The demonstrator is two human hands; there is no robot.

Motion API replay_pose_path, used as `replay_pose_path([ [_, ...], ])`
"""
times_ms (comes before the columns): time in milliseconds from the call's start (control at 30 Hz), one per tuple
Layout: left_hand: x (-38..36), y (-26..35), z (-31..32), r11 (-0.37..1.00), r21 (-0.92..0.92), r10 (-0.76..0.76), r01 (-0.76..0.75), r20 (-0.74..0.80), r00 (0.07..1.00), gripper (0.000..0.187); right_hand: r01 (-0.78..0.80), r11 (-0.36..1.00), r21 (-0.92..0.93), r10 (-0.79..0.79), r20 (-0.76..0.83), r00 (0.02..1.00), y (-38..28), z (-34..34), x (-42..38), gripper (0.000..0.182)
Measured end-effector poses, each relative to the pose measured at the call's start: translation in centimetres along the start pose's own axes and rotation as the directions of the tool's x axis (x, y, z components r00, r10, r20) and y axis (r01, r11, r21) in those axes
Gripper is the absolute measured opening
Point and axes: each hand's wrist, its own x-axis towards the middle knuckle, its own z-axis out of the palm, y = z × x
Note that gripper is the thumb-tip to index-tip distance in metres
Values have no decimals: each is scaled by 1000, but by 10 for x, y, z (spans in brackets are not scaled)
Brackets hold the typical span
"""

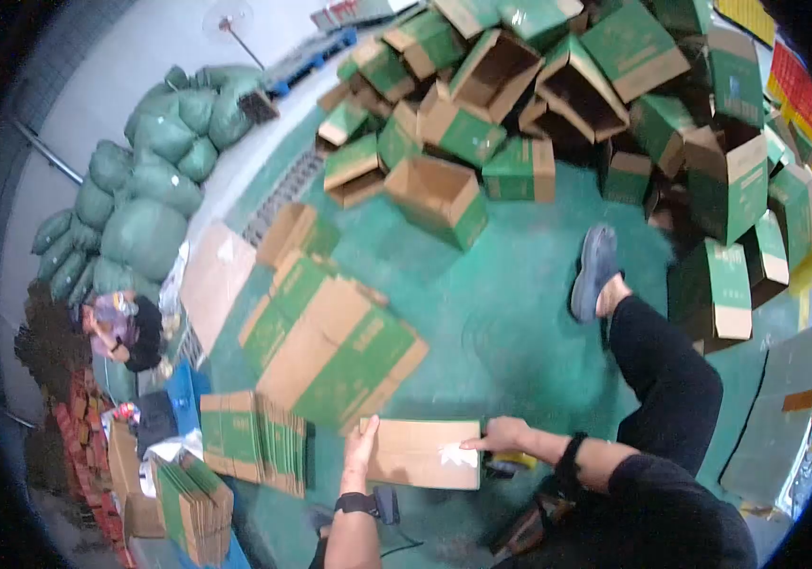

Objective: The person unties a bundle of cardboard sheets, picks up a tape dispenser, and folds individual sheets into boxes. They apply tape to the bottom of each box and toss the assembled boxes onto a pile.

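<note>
Pressing on a flattened cardboard panel, both hands work low over the green floor. Left hand lies on the panel's left edge, fingers straight and held close together, pointing away from the body; a dark wristband sits just behind it. Right hand rests at the panel's right edge, palm down, fingers extended toward the left and lightly spread, fingertips touching the cardboard near a pale patch of tape or label; a dark band on that wrist too. Panel lies flat, plain brown side up, directly in front of the person, just below a larger flattened box with green printing. Small yellow object on the floor just under the right hand; cannot tell what it is. Person's leg in dark trousers extends to the right, grey shoe on the floor. Stack of folded flat cartons to the left of the panel, more stacked further left. Large heap of open green-and-brown boxes fills the far side. Green sacks piled against the wall at left. Another person is seated near those sacks, well apart.
</note>
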Motion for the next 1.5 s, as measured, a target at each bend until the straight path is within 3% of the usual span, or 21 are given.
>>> replay_pose_path([
  [100,-14,177,-7,779,122,624,-615,-57,779,58,179,874,452,-71,-246,967,18,-61,-33,74],
  [133,-16,247,-11,533,-26,841,-845,-90,533,56,322,764,559,-47,-449,892,19,-89,-46,65],
  [167,-40,316,-21,121,226,984,-967,-155,87,56,723,335,605,-101,-739,666,13,-119,-59,57],
  [200,-89,377,-29,-244,380,894,-892,-270,-359,58,797,142,587,95,-809,579,6,-153,-69,53],
  [233,-104,412,-37,-403,521,714,-752,-335,-615,54,854,-39,518,309,-807,504,1,-176,-80,50],
  [333,-69,427,-53,-95,408,754,-908,-566,-333,51,895,134,425,193,-897,397,3,-204,-116,51],
  [400,22,362,-44,275,333,852,-902,-519,68,51,775,241,584,57,-806,589,20,-179,-124,46],
  [500,117,201,-37,579,505,811,-640,-280,513,60,555,289,780,-15,-576,818,37,-136,-116,46],
  [633,139,65,-52,755,651,321,-83,-257,912,86,677,-55,734,-60,-679,731,26,-146,-111,52],
  [667,137,49,-54,755,649,319,-88,-248,915,86,674,-126,728,1,-679,734,27,-148,-105,59],
  [700,137,36,-55,700,708,353,-97,-225,908,89,612,-401,682,35,-656,754,30,-144,-91,65],
  [767,142,22,-45,647,755,371,-108,-188,909,93,342,-726,597,-182,-646,741,22,-151,-77,64],
  [833,136,18,-33,646,759,480,-81,-321,816,96,197,-820,537,-212,-605,768,17,-141,-68,54],
  [933,115,5,-22,580,814,583,-10,-407,703,77,179,-646,742,-271,-441,856,15,-119,-53,39],
  [1000,82,1,-31,588,790,708,-174,-399,582,54,358,-320,877,-228,-438,870,2,-107,-56,41],
  [1100,27,-18,-30,659,652,635,-376,-214,743,26,549,117,828,-294,-499,815,-11,-112,-70,46],
  [1133,23,-45,-26,595,527,750,-607,-91,656,25,552,253,794,-289,-482,827,-13,-112,-74,46],
  [1200,-33,-24,-14,354,655,841,-667,88,534,21,533,559,636,-275,-464,842,-13,-109,-74,46],
  [1267,-71,-13,-4,291,605,853,-742,187,487,14,595,799,-88,-500,-646,577,-5,-83,-49,45],
  [1300,-85,-8,1,343,576,800,-742,234,552,13,412,780,-471,-625,-565,539,-10,-80,-48,48],
  [1500,-90,-28,19,493,430,774,-757,181,607,16,499,667,-554,-682,-184,708,-2,-7,-25,59],
])
